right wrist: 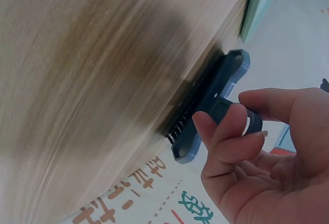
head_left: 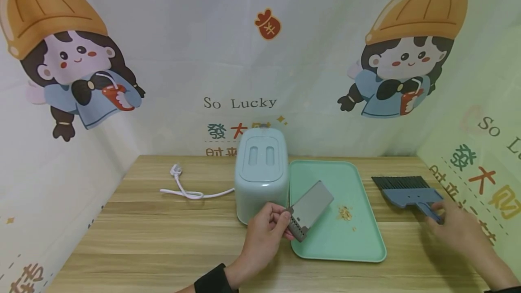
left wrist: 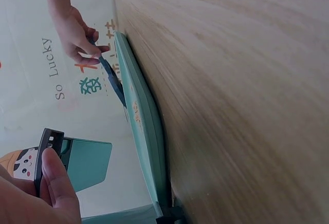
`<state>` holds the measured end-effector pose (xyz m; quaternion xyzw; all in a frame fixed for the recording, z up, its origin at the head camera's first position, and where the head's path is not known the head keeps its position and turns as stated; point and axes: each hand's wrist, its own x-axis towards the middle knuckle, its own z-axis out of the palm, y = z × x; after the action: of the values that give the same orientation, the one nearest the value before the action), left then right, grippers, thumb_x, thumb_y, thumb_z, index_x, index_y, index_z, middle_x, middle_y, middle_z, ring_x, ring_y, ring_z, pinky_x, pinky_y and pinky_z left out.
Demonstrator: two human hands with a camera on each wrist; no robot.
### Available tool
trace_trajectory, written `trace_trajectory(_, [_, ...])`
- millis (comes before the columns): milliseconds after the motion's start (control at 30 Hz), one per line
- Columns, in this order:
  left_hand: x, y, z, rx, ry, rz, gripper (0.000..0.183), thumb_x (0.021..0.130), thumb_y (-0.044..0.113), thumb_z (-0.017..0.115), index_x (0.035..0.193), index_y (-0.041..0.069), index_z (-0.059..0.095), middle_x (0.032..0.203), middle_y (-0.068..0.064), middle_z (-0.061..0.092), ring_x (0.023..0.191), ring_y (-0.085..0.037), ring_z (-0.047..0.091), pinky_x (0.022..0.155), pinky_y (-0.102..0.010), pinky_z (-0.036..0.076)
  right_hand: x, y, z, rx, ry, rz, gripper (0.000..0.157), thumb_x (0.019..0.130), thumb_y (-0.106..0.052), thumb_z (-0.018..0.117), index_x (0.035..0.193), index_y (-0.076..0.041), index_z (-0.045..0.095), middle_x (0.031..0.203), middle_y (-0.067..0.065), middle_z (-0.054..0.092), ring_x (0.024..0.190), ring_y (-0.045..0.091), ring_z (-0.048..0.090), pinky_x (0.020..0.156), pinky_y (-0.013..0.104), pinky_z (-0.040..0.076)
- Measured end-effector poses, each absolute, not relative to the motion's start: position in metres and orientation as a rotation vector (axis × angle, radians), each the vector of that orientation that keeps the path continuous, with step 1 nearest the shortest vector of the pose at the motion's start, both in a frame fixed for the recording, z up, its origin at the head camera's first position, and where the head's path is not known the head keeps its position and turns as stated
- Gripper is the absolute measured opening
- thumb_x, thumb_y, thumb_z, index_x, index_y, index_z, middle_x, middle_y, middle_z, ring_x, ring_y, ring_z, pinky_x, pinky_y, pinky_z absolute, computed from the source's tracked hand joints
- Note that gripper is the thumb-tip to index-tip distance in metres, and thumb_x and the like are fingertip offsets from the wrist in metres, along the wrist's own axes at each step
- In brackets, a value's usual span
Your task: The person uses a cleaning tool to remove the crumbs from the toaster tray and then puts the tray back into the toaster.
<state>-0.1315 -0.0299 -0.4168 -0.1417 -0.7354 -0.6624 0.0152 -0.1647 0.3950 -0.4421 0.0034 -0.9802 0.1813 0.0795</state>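
Note:
My left hand [head_left: 262,236] pinches a thin metal crumb tray [head_left: 314,205] by its dark, perforated end, thumb on top. The plate is tilted above the left part of a mint-green tray [head_left: 339,255], where small brown crumbs [head_left: 344,213] lie. To the right of that tray, my right hand [head_left: 457,227] holds a blue-grey brush [head_left: 413,196] by the handle. Its dark bristles point away from me; in the right wrist view, thumb and fingers close on the handle of the brush [right wrist: 208,98], which is low over the wood.
A pale mint toaster [head_left: 262,193] stands just left of the green tray, close to my left hand. Its white cord and plug [head_left: 176,172] lie on the wooden table [head_left: 163,238] farther left. A printed cloth [head_left: 309,85] hangs behind and along both sides.

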Motion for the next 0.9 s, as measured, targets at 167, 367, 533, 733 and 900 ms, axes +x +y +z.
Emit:
trace_trajectory(167, [-0.131, -0.030, -0.417, -0.435, -2.292, -2.060, 0.012, 0.099, 0.007, 0.053, 0.104, -0.003, 0.054, 0.083, -0.016, 0.063, 0.071, -0.032, 0.064, 0.063, -0.028, 0.058, -0.162, 0.390, -0.446, 0.062, -2.921, 0.454, 0.038, 0.086, -0.011, 0.061, 0.114, 0.011, 0.051, 0.057, 0.001, 0.042, 0.047, 0.016, 0.040, 0.039, 0.030, 0.035])
trace_trajectory(367, [-0.131, -0.030, -0.416, -0.426, -2.293, -2.063, 0.011, 0.098, 0.007, 0.053, 0.104, -0.003, 0.054, 0.083, -0.016, 0.063, 0.071, -0.032, 0.064, 0.063, -0.028, 0.058, -0.163, 0.390, -0.448, 0.196, -2.843, 0.354, 0.035, 0.080, -0.007, 0.066, 0.109, 0.010, 0.057, 0.059, 0.001, 0.042, 0.045, 0.015, 0.037, 0.039, 0.030, 0.033])
trace_trajectory(533, [-0.131, -0.030, -0.417, -0.432, -2.295, -2.061, 0.011, 0.099, 0.007, 0.053, 0.104, -0.003, 0.054, 0.083, -0.016, 0.063, 0.071, -0.032, 0.064, 0.062, -0.028, 0.058, -0.163, 0.390, -0.454, 0.228, -2.827, 0.311, 0.035, 0.078, -0.007, 0.068, 0.107, 0.010, 0.059, 0.052, -0.001, 0.039, 0.040, 0.012, 0.033, 0.036, 0.028, 0.031])
trace_trajectory(733, [-0.132, -0.031, -0.418, -0.442, -2.284, -2.052, 0.011, 0.098, 0.007, 0.053, 0.103, -0.003, 0.054, 0.082, -0.017, 0.063, 0.070, -0.032, 0.064, 0.062, -0.029, 0.058, -0.164, 0.389, -0.458, 0.264, -2.857, 0.250, 0.035, 0.079, -0.008, 0.069, 0.108, 0.010, 0.059, 0.053, 0.000, 0.043, 0.041, 0.012, 0.035, 0.035, 0.028, 0.032])
trace_trajectory(900, [-0.132, -0.030, -0.417, -0.441, -2.272, -2.051, 0.011, 0.098, 0.006, 0.054, 0.103, -0.004, 0.054, 0.082, -0.017, 0.063, 0.069, -0.033, 0.064, 0.062, -0.029, 0.058, -0.164, 0.388, -0.460, 0.279, -2.852, 0.214, 0.035, 0.078, -0.008, 0.072, 0.104, 0.010, 0.060, 0.055, 0.003, 0.048, 0.043, 0.014, 0.038, 0.037, 0.031, 0.033])
